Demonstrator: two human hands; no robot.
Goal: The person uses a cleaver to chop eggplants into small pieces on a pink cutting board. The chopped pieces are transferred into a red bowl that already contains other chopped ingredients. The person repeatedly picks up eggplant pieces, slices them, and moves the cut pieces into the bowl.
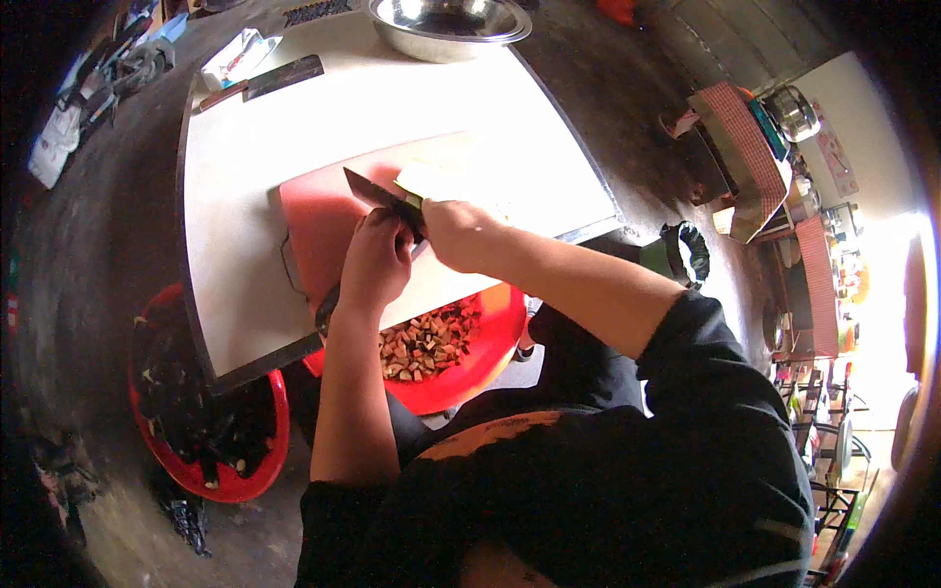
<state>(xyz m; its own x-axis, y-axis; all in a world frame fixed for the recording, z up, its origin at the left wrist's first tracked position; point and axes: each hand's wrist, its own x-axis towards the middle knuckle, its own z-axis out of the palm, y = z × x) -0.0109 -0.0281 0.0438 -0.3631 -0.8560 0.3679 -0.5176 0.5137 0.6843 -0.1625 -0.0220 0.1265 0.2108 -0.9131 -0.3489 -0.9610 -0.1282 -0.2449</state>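
Note:
A dark-bladed knife [367, 187] slants over the pinkish cutting board [316, 213], its tip pointing up and left. My right hand [463, 235] is closed around its handle end, which the fingers hide. Close against the blade are the curled fingers of my left hand [382, 253]; whether they grip anything is hidden. Beside the blade lies a pale, green-edged piece [423, 180], washed out by glare. Under the board's near edge, a red basin [500, 331] holds many diced brownish pieces [426, 345].
On the white table [242, 191] lie a cleaver [283, 77] and a crumpled plastic packet [239, 59]. A steel bowl [448, 29] stands at the far edge. Another red basin [276, 441] with dark contents sits on the floor at lower left. Shelves [816, 287] line the right.

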